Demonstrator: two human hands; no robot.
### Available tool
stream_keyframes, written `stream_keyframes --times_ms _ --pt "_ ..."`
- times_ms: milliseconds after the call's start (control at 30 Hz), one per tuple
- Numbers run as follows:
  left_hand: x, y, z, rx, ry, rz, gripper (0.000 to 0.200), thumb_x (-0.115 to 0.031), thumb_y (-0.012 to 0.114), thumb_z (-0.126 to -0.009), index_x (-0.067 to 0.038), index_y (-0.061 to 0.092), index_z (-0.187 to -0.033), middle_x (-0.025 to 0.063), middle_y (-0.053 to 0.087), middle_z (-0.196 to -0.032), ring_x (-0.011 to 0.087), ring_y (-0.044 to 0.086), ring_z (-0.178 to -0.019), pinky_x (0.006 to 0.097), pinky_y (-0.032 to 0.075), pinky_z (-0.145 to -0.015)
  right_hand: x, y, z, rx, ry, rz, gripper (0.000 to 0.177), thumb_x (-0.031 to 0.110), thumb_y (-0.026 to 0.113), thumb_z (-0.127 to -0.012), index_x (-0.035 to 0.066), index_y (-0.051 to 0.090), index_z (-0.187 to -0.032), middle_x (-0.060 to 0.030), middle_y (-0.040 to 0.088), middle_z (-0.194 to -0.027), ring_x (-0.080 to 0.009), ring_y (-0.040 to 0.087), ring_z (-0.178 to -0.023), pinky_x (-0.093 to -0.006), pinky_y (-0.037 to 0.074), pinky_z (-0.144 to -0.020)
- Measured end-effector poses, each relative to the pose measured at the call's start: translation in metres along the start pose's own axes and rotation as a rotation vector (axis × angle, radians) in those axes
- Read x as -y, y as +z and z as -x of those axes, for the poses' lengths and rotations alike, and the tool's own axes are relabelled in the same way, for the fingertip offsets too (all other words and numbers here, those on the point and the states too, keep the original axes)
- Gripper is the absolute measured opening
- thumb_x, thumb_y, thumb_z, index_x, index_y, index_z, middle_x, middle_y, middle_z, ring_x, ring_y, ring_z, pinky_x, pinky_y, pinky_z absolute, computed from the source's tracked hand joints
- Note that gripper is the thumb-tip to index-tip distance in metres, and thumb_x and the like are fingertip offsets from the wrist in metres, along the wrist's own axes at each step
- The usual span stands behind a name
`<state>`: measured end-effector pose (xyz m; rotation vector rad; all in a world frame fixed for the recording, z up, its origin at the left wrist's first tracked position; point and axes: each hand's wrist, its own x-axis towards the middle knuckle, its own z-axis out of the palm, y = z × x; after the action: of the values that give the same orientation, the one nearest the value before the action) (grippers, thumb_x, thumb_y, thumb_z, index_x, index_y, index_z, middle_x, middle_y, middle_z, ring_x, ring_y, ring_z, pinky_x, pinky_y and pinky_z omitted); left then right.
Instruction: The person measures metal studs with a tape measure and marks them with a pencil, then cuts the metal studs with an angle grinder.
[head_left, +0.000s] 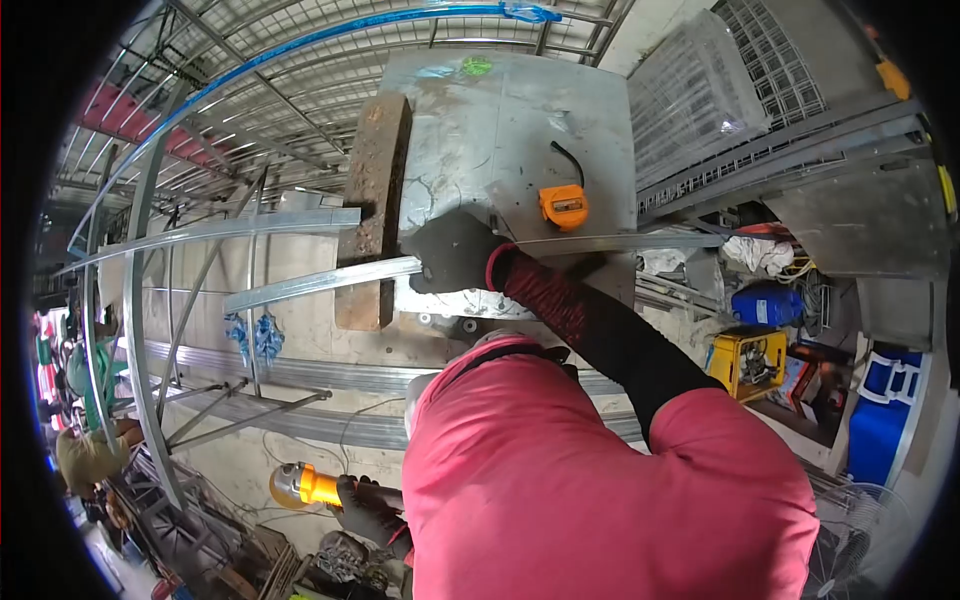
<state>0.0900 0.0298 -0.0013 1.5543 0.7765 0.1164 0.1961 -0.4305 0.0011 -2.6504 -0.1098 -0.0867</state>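
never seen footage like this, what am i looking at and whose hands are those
There is no machine here. A person wears one camera on the head, so the single picture looks forward and down over their own pink shirt at their two gloved hands. The right hand, on a dark-sleeved arm, is closed over a long metal strip that lies across a rusty block at the edge of a steel table. An orange tape measure sits on that table. The left hand, down low, holds a yellow power tool, seemingly an angle grinder. The dark rounded edges come from the wide lens.
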Motion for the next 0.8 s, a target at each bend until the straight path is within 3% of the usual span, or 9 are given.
stream_keyframes --times_ms 200,333,433,500,600,633,667,733,800 --pt "-0.011 0.004 -0.004 0.046 -0.017 0.072 0.031 -0.015 0.074 -0.09 0.003 0.06 -0.111 0.0081 0.061 -0.086 0.0197 0.06 -0.071 0.0319 0.053 -0.067 0.008 -0.003 0.011 -0.079 -0.025 -0.13 0.044 0.044 0.074 -0.081 0.008 0.072 -0.106 -0.0141 0.071 -0.084 -0.0353 0.071 -0.082 -0.0485 0.055 -0.075" --pt "-0.032 0.023 0.003 0.048 -0.054 -0.016 0.028 -0.019 0.074 -0.088 0.001 0.061 -0.102 0.0081 0.062 -0.081 0.0197 0.062 -0.062 0.0323 0.054 -0.061 0.023 -0.029 0.013 -0.321 -0.159 -0.179 0.045 0.034 0.082 -0.076 0.004 0.072 -0.108 -0.0156 0.072 -0.096 -0.0362 0.07 -0.09 -0.0482 0.055 -0.078" --pt "-0.046 0.035 0.014 0.087 0.041 0.043 0.029 -0.02 0.073 -0.088 0.001 0.06 -0.104 0.0078 0.064 -0.081 0.0195 0.064 -0.063 0.0324 0.056 -0.061 0.07 -0.062 0.024 -0.218 -0.144 -0.184 0.045 0.024 0.081 -0.075 0.0 0.07 -0.112 -0.0171 0.072 -0.108 -0.0348 0.07 -0.096 -0.0453 0.056 -0.084" --pt "-0.073 0.05 0.025 0.139 0.104 0.051 0.03 -0.019 0.073 -0.088 0.0 0.059 -0.106 0.0071 0.064 -0.081 0.0184 0.064 -0.064 0.0315 0.055 -0.062 0.1 -0.066 0.03 -0.208 -0.084 -0.657 0.041 0.014 0.075 -0.079 -0.003 0.068 -0.116 -0.0192 0.07 -0.119 -0.0337 0.068 -0.108 -0.0429 0.055 -0.095" --pt "-0.108 0.069 0.032 0.231 0.157 0.06 0.031 -0.017 0.073 -0.086 0.0 0.059 -0.109 0.0058 0.064 -0.081 0.0155 0.062 -0.064 0.0295 0.052 -0.06 0.123 -0.052 0.026 -0.026 -0.386 -0.719 0.047 0.018 0.076 -0.088 -0.001 0.064 -0.129 -0.0191 0.067 -0.126 -0.029 0.067 -0.116 -0.0398 0.054 -0.098" --pt "-0.13 0.091 0.024 0.304 0.157 -0.001 0.036 -0.015 0.072 -0.088 0.001 0.059 -0.116 0.0073 0.065 -0.086 0.0185 0.067 -0.068 0.0318 0.057 -0.063 0.125 -0.063 0.004 0.187 -0.282 -0.811 0.051 0.016 0.072 -0.094 -0.003 0.059 -0.139 -0.0201 0.063 -0.136 -0.0263 0.064 -0.122 -0.0388 0.051 -0.103" --pt "-0.144 0.101 0.029 0.34 0.219 -0.031 0.037 -0.013 0.073 -0.086 0.001 0.059 -0.116 0.0063 0.065 -0.085 0.0171 0.066 -0.07 0.0307 0.055 -0.064 0.139 -0.063 0.002 0.206 -0.313 -0.797 0.051 0.016 0.072 -0.094 -0.003 0.059 -0.139 -0.0201 0.063 -0.136 -0.0263 0.064 -0.122 -0.0388 0.051 -0.103" --pt "-0.165 0.118 0.035 0.383 0.382 -0.177 0.038 -0.017 0.076 -0.083 0.001 0.062 -0.113 0.006 0.065 -0.086 0.0153 0.063 -0.071 0.0307 0.052 -0.066 0.164 -0.06 0.002 0.405 -0.01 -1.207 0.052 0.013 0.067 -0.097 -0.004 0.053 -0.144 -0.0202 0.061 -0.141 -0.0259 0.064 -0.123 -0.0389 0.051 -0.104" --pt "-0.186 0.133 0.047 0.429 0.512 -0.287 0.042 -0.021 0.079 -0.079 0.0 0.063 -0.112 0.0068 0.067 -0.088 0.018 0.063 -0.075 0.0351 0.052 -0.07 0.163 -0.041 0.003 0.467 0.011 -1.371 0.052 0.013 0.063 -0.1 -0.005 0.05 -0.147 -0.02 0.06 -0.14 -0.0244 0.062 -0.125 -0.0385 0.05 -0.105"
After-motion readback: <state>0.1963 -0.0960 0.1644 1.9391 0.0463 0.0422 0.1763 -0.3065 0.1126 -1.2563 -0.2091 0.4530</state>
